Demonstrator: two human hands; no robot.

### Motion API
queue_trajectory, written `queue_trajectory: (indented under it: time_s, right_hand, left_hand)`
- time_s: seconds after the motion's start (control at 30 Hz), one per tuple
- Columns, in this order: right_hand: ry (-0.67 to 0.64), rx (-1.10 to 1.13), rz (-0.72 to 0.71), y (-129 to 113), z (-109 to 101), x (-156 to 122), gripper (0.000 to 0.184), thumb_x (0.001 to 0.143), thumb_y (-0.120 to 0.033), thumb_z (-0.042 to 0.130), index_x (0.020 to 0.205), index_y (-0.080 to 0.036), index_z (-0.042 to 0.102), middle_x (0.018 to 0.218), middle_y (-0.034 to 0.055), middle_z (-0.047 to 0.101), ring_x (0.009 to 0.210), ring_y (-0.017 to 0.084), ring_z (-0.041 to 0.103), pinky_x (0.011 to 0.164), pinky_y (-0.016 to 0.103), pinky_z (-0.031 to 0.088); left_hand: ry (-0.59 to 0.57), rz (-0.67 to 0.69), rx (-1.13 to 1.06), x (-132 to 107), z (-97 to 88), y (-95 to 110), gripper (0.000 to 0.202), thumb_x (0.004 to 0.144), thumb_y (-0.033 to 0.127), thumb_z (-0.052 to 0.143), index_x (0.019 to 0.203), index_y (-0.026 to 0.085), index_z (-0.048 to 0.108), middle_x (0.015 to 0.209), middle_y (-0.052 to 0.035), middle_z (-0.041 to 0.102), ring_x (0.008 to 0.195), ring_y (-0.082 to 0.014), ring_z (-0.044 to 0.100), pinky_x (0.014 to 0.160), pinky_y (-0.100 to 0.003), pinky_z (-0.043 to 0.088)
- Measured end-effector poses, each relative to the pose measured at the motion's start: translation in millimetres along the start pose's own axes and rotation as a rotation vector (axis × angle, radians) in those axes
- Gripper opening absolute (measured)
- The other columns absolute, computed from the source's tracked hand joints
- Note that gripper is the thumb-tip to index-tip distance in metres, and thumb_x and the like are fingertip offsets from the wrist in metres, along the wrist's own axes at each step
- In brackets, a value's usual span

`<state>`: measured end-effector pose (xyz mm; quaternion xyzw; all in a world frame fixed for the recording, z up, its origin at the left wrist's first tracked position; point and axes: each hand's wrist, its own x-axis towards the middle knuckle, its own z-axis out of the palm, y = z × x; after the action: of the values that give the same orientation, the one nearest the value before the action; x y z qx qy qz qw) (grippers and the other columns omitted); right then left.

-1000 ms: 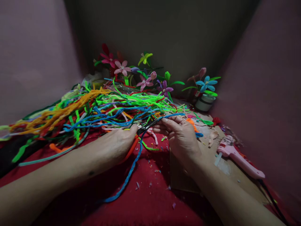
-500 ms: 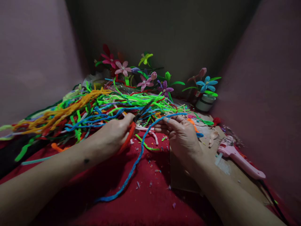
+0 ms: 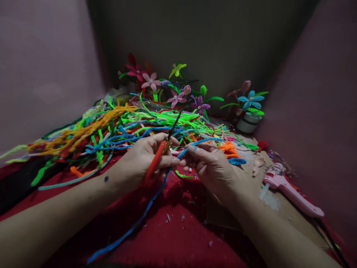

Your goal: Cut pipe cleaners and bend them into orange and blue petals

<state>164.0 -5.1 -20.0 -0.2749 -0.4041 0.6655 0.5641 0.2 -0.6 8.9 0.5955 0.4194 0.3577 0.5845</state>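
Note:
A long blue pipe cleaner [image 3: 156,199] runs from between my hands down to the lower left, over the red cloth. In my right hand [image 3: 210,162], thumb and fingers pinch it near its upper end, whose short tip points right. My left hand [image 3: 152,158] is closed round orange-handled scissors [image 3: 156,160], their dark blades pointing up and away. The left thumb and fingertips also meet the blue pipe cleaner close beside the right fingers. Behind both hands lies a heap of many-coloured pipe cleaners [image 3: 134,128].
Pipe-cleaner flowers [image 3: 174,98] stand at the back, with a blue flower [image 3: 251,99] by a small jar [image 3: 248,123]. On the right, a pink glue gun [image 3: 290,191] lies on cardboard [image 3: 295,223]. Orange and blue coiled pieces [image 3: 237,161] sit beyond my right hand. Fluffy scraps dot the red cloth [image 3: 178,238].
My left hand has moved right to meet the right hand and touch the blue pipe cleaner. The scissors now point more steeply upward. The pipe cleaner's loose end has shifted down and left.

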Motion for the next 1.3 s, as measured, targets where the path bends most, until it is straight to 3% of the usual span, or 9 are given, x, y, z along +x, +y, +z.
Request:
queue_trajectory:
  time_s: [0.1, 0.23, 0.4, 0.63, 0.77, 0.9, 1.0, 1.1, 1.3]
  right_hand:
    - [0.013, -0.061, 0.047, 1.4, 1.3, -1.6, 0.012, 0.070, -0.021, 0.068, 0.066, -0.011, 0.063, 0.059, 0.0033, 0.065, 0.051, 0.013, 0.061, 0.048, 0.022, 0.050]
    - [0.057, -0.119, -0.016, 4.4, 1.1, -3.6, 0.012, 0.072, -0.022, 0.066, 0.070, -0.011, 0.063, 0.061, 0.0037, 0.066, 0.051, 0.012, 0.061, 0.048, 0.022, 0.050]
    - [0.009, -0.145, -0.046, 7.3, 0.8, -4.0, 0.010, 0.074, -0.022, 0.065, 0.073, -0.012, 0.064, 0.059, 0.0023, 0.065, 0.050, 0.012, 0.061, 0.048, 0.022, 0.049]
    - [0.040, -0.124, -0.042, 6.1, 1.8, -4.0, 0.018, 0.080, -0.027, 0.058, 0.070, -0.013, 0.063, 0.057, 0.0028, 0.065, 0.048, 0.011, 0.060, 0.046, 0.021, 0.049]
    - [0.153, -0.065, -0.077, -0.9, -7.1, 4.2, 0.019, 0.079, -0.027, 0.057, 0.066, -0.013, 0.059, 0.053, 0.0040, 0.064, 0.046, 0.014, 0.062, 0.043, 0.023, 0.050]
    - [0.270, 0.015, -0.173, -7.7, -15.9, 11.6, 0.017, 0.077, -0.030, 0.061, 0.070, -0.014, 0.059, 0.053, -0.0002, 0.063, 0.043, 0.012, 0.060, 0.042, 0.021, 0.049]
    - [0.191, 0.002, -0.134, -5.5, -12.0, 8.7, 0.019, 0.073, -0.033, 0.067, 0.074, -0.015, 0.060, 0.059, -0.0003, 0.064, 0.048, 0.011, 0.061, 0.046, 0.021, 0.049]
    - [-0.010, -0.089, 0.056, 2.5, -2.9, 0.5, 0.018, 0.069, -0.028, 0.070, 0.076, -0.014, 0.062, 0.064, 0.0005, 0.065, 0.054, 0.012, 0.062, 0.049, 0.021, 0.049]
    - [-0.031, -0.161, 0.064, 11.2, 2.2, -6.9, 0.012, 0.071, -0.025, 0.068, 0.074, -0.015, 0.061, 0.061, -0.0017, 0.063, 0.051, 0.009, 0.059, 0.049, 0.021, 0.047]
  left_hand:
    - [-0.046, 0.032, -0.041, 1.2, 1.0, -1.0, 0.039, 0.062, 0.020, 0.075, 0.093, 0.019, 0.052, 0.064, 0.0046, 0.063, 0.050, -0.0082, 0.057, 0.045, -0.016, 0.040]
    - [-0.137, 0.053, -0.104, 3.1, 0.0, -2.0, 0.034, 0.064, 0.018, 0.071, 0.092, 0.018, 0.052, 0.064, 0.0034, 0.064, 0.063, -0.0123, 0.063, 0.059, -0.020, 0.048]
    - [-0.137, 0.063, -0.056, 2.9, -0.2, -2.9, 0.032, 0.065, 0.015, 0.069, 0.093, 0.018, 0.054, 0.069, 0.0024, 0.065, 0.067, -0.0130, 0.064, 0.066, -0.023, 0.049]
    - [-0.129, -0.017, -0.046, 1.6, 3.0, 2.8, 0.033, 0.064, 0.015, 0.071, 0.093, 0.017, 0.055, 0.066, 0.0036, 0.062, 0.062, -0.0106, 0.059, 0.059, -0.019, 0.046]
    - [-0.115, -0.046, 0.035, 3.8, -7.6, 1.4, 0.032, 0.065, 0.017, 0.071, 0.094, 0.019, 0.056, 0.062, 0.0064, 0.055, 0.049, -0.0040, 0.046, 0.045, -0.014, 0.035]
    - [-0.168, -0.134, 0.078, 4.3, -16.1, 1.9, 0.035, 0.068, 0.020, 0.068, 0.100, 0.020, 0.055, 0.052, 0.0093, 0.043, 0.040, -0.0038, 0.036, 0.038, -0.014, 0.028]
    - [-0.142, -0.110, 0.049, 3.5, -14.3, 4.5, 0.031, 0.066, 0.019, 0.069, 0.095, 0.019, 0.056, 0.058, 0.0068, 0.049, 0.044, -0.0047, 0.042, 0.040, -0.015, 0.031]
    - [-0.147, -0.072, -0.010, 3.5, -11.0, 4.7, 0.024, 0.068, 0.018, 0.067, 0.089, 0.018, 0.056, 0.073, 0.0022, 0.059, 0.057, -0.0082, 0.053, 0.049, -0.017, 0.041]
    - [-0.232, -0.041, -0.070, 4.5, -9.5, -0.5, 0.020, 0.070, 0.016, 0.066, 0.087, 0.018, 0.056, 0.073, 0.0030, 0.060, 0.063, -0.0095, 0.056, 0.057, -0.019, 0.044]
